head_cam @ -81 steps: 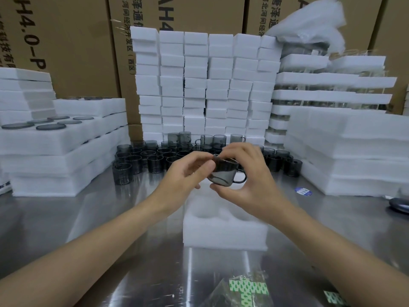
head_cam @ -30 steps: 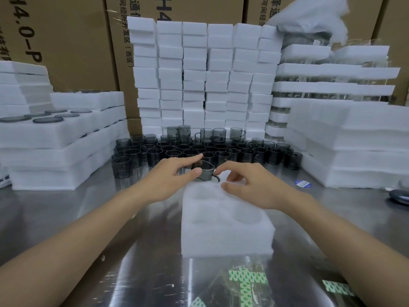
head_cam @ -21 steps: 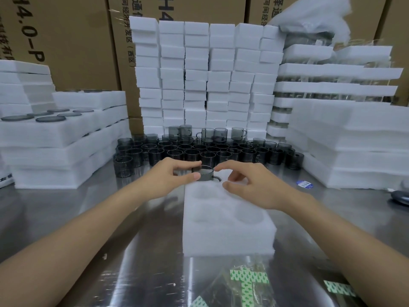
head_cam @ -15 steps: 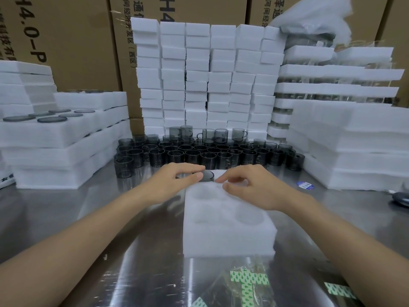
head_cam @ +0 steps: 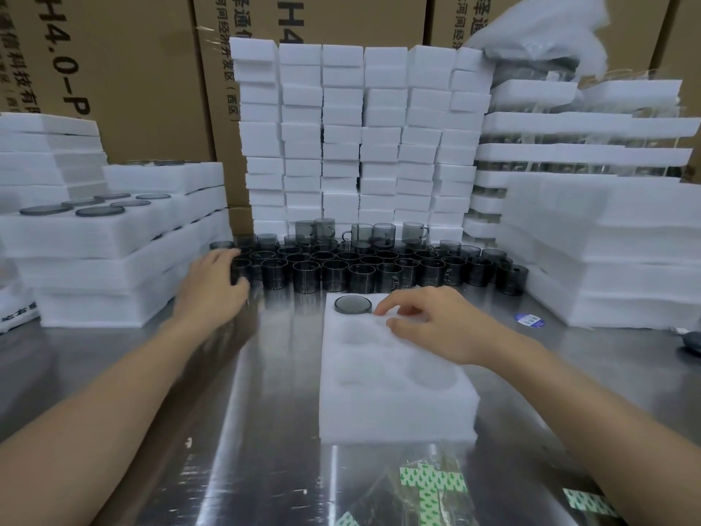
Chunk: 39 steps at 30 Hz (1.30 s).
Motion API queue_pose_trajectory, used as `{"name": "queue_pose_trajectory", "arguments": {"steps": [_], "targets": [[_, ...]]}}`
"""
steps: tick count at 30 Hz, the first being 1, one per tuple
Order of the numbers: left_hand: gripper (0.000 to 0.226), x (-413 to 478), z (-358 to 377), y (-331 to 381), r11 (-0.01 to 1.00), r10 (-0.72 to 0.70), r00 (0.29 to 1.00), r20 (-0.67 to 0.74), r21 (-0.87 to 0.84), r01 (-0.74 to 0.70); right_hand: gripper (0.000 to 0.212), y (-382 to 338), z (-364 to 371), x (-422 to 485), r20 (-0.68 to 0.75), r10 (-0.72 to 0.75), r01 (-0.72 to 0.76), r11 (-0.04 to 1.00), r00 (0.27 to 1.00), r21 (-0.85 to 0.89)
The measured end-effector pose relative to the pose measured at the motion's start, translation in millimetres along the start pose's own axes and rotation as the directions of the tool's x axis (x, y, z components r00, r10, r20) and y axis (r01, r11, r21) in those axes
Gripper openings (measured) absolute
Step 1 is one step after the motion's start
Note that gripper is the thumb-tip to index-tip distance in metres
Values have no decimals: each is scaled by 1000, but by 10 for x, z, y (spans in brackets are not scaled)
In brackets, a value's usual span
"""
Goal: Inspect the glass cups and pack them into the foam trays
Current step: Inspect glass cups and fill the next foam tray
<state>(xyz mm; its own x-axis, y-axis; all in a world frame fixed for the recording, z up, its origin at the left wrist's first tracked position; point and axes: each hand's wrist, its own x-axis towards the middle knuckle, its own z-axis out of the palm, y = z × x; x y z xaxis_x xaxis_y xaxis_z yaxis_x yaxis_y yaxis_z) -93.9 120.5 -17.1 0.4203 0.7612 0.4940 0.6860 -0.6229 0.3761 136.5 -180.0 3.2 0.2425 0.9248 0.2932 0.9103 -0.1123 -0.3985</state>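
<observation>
One smoky-grey glass cup (head_cam: pixel 352 304) seated in white foam tray (head_cam: pixel 398 411), just beyond relaxed, empty right hand (head_cam: pixel 436 324). Other pockets unfilled. Left hand (head_cam: pixel 212 286) reaching loose grey cups (head_cam: pixel 341 271); grasp unclear.

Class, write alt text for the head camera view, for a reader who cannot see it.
A foam tray on a metal table holds one smoked glass cup in its far-left pocket; the right hand rests on the tray beside it. The left hand reaches to the rows of loose cups behind, among stacks of white foam.
</observation>
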Motion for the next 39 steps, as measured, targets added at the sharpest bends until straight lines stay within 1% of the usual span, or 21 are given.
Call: {"name": "queue_pose_trajectory", "arguments": {"steps": [2,3,6,7,9,11,13,15,16,17,18,21,23,25,27,29,31,33,34,36,39], "targets": [[56,72,27,-176,995,-99,990,99,-3,100,19,0,3,3,-2,1,-1,1000,1000,4],[53,91,38,-218,992,-120,985,126,-23,124,19,0,3,2,0,3,-3,1000,1000,8],[21,82,43,-228,994,-94,988,125,-38,99,19,-1,2,-1,8,3,-3,1000,1000,16],[20,78,27,-204,995,-91,989,116,-28,95,19,-2,1,-2,10,1,-2,1000,1000,15],[31,66,-32,-145,994,-111,989,100,-3,112,19,-6,-2,-5,13,-3,3,1000,1000,6],[44,70,-96,-87,994,-109,985,132,32,106,19,-8,-4,-7,17,-8,8,1000,1000,1],[63,74,-131,-50,995,-96,963,253,18,94,19,-5,-4,-8,20,-10,9,1000,1000,1],[96,72,-181,-14,995,-93,913,398,6,99,19,2,-6,-8,23,-9,9,1000,1000,1],[105,76,-216,-2,995,-98,890,445,24,97,19,4,-9,-9,23,-8,8,1000,1000,2],[105,81,-257,6,995,-96,874,476,47,83,19,4,-9,-10,23,-9,9,1000,1000,4],[101,85,-296,12,996,-91,860,503,66,66,20,4,-9,-10,23,-10,10,1000,1000,6],[87,72,-360,25,1000,-25,842,538,21,16,21,11,-7,-5,24,-12,12,1000,1000,9],[78,30,-343,82,1000,21,866,500,-4,-22,21,18,-2,-3,23,-13,13,1000,1000,-3],[71,-34,-301,177,996,79,920,383,-76,-53,19,15,7,-5,-11,-19,19,1000,1000,9],[65,-138,-277,332,963,135,967,217,-257,-77,17,14,5,-4,-122,-27,36,997,992,69],[63,-263,-272,538,892,186,980,68,-429,-140,20,-7,-16,1,-277,-11,57,986,961,157],[62,-391,-269,762,815,257,964,-65,-521,-253,19,-58,-54,-6,-400,25,96,955,916,281],[58,-525,-255,977,762,346,921,-177,-520,-386,13,-116,-89,-32,-477,16,168,925,879,342],[57,-595,-244,1073,739,391,895,-213,-506,-444,13,-146,-105,-53,-480,-7,200,915,877,352],[57,-724,-197,1227,684,466,851,-242,-512,-520,31,-213,-111,-92,-429,-87,250,906,899,341],[55,-859,-89,1337,593,549,786,-284,-530,-606,53,-248,-43,-110,-358,-227,316,924,906,216]]}}
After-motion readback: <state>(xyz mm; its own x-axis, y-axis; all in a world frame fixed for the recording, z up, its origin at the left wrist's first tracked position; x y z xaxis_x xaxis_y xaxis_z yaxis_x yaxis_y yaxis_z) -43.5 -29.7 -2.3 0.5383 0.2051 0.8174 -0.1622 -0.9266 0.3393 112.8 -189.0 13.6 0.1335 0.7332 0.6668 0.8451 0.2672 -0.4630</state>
